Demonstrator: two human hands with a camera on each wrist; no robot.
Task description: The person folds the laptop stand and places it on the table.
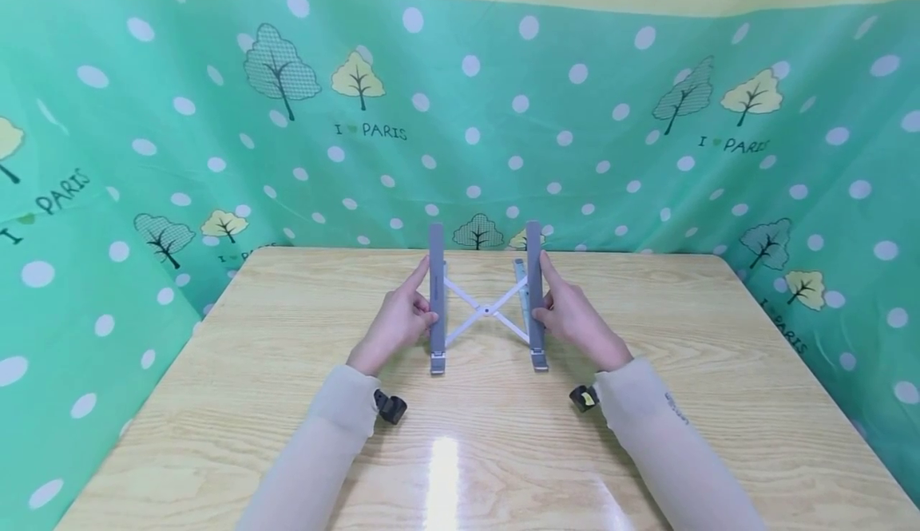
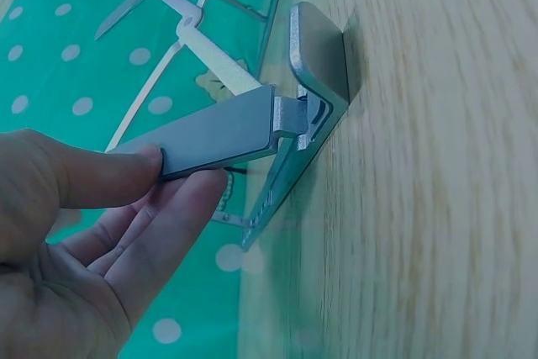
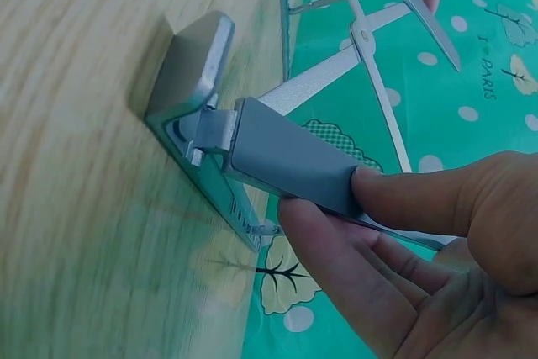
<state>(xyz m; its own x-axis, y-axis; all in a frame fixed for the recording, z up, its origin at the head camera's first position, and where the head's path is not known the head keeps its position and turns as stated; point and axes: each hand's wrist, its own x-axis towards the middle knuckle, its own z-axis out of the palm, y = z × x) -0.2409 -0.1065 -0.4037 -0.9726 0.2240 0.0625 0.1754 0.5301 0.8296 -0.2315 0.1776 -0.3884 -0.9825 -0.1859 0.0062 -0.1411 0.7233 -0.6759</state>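
Note:
A grey folding laptop stand stands unfolded on the table, its two long arms joined by an X-shaped cross brace. My left hand grips the left arm from outside, the thumb on top and the index finger stretched along its side. In the left wrist view the thumb and fingers pinch that arm near its hinged front lip. On the other side my right hand holds the right arm the same way. The right wrist view shows its thumb and fingers pinching the arm behind the front lip.
The stand sits toward the far side of a wood-grain table. A green dotted cloth printed with trees hangs behind the table and along both sides. Small black cameras are strapped at both wrists over light sleeves.

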